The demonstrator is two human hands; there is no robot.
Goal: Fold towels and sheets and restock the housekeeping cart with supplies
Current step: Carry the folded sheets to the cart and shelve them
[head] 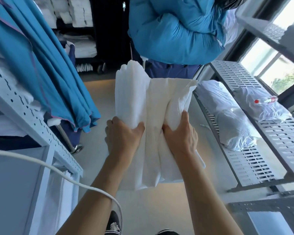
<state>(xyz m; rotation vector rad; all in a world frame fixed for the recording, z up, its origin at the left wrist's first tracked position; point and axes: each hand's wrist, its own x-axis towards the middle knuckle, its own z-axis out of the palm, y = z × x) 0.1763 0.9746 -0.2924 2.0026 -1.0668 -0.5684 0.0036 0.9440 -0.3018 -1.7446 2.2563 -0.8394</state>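
I see both hands gripping a folded white sheet (153, 116) held in the air over the floor: my left hand (123, 134) curls around its left fold, my right hand (181, 133) bunches the right fold. A slotted metal shelf (244, 160) with bagged linen (227, 116) stands to the right.

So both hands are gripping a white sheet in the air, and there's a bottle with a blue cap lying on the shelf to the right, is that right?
Not quite: the cap is red, not blue. In the head view the bottle lies on a bagged bundle on the slatted shelf to the right. The rest holds: the left hand and right hand both grip the white sheet in the air.
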